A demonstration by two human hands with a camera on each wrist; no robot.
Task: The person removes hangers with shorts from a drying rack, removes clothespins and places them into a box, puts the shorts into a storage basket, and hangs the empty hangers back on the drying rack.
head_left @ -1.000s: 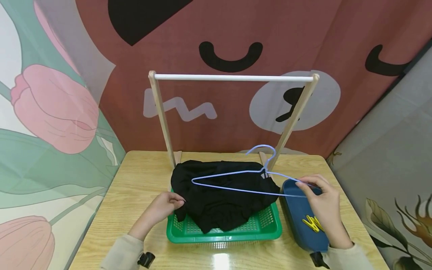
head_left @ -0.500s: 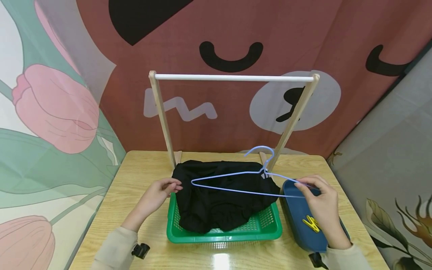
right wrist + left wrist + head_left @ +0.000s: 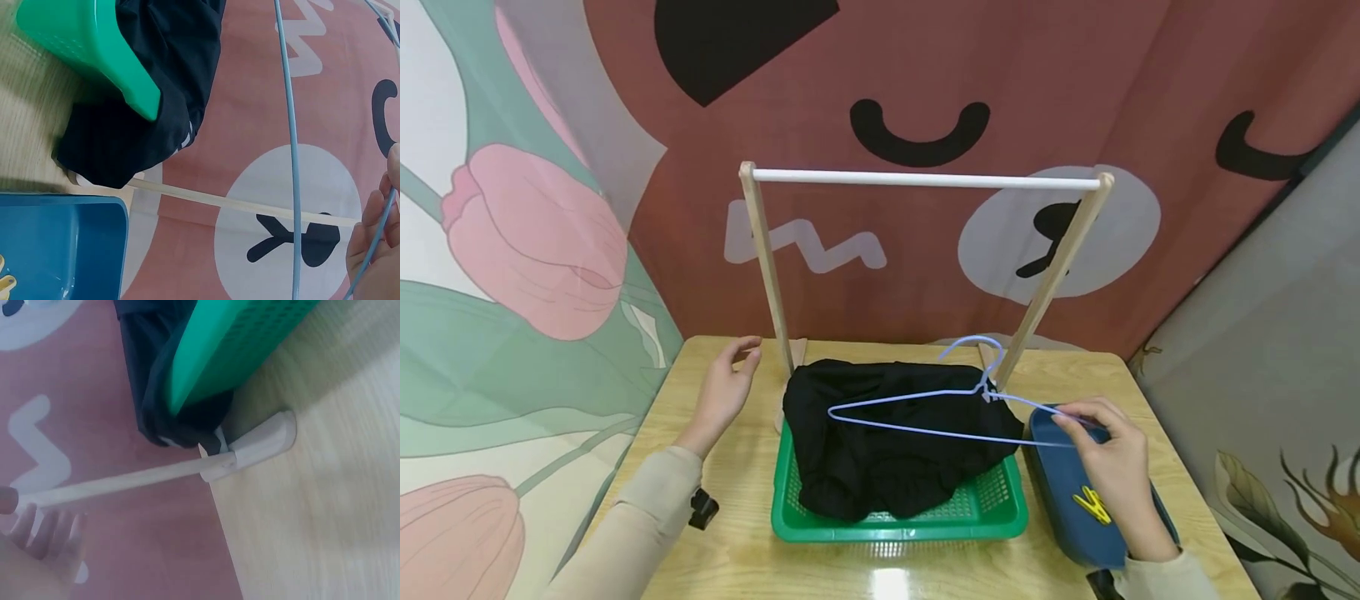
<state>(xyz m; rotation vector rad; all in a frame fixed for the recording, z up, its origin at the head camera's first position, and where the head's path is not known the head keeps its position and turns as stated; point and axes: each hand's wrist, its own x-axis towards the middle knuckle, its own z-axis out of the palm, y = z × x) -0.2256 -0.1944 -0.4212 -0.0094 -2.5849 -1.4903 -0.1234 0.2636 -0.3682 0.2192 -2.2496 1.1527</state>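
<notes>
A light blue clothes hanger [image 3: 925,431] is held at its right end by my right hand [image 3: 1112,458], pinched between thumb and fingers above the blue tray. Its hook points away from me. Below the hanger lies a crumpled black garment [image 3: 880,467], heaped in a green basket [image 3: 898,531] and draped over its rim. My left hand [image 3: 727,387] is raised left of the basket, apart from the garment, fingers loosely bent and holding nothing. In the left wrist view its fingers [image 3: 47,534] appear near the rack's wooden post.
A small rack with wooden posts [image 3: 1052,275] and a white rail [image 3: 925,178] stands behind the basket. The blue tray [image 3: 1060,483] at the right holds yellow clothespins [image 3: 1092,505]. A patterned cloth [image 3: 917,292] hangs behind the wooden table [image 3: 730,517].
My left hand has let go of the garment's left side and moved up and left, away from it. My right hand keeps its hold on the hanger, which has hardly moved.
</notes>
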